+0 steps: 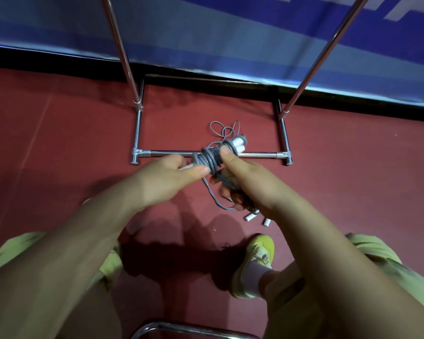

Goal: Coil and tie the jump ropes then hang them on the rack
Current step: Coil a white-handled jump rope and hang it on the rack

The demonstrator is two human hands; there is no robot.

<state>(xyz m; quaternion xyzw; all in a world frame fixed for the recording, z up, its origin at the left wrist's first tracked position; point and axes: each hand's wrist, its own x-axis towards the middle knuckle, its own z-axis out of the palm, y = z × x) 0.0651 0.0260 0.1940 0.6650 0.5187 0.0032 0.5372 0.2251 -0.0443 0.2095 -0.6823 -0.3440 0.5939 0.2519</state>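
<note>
Hands [206,172] round grey coiled rope [207,159]

Jump rope [209,159]: grey cord coiled round white handles, held aloft. Rack [212,153]: chrome tube frame, upright on floor.

From my remote feed the light is moderate and comes from above, a little behind me: dark, soft-edged shadows of the arms and legs pool on the red floor [59,143] below centre. Bright glare streaks run along the chrome rack [206,154] tubes. Wide-angle distortion bows the banner [230,33] edge and splays the 2 uprights outward. My forearms at the bottom edge look soft and stretched.
</note>
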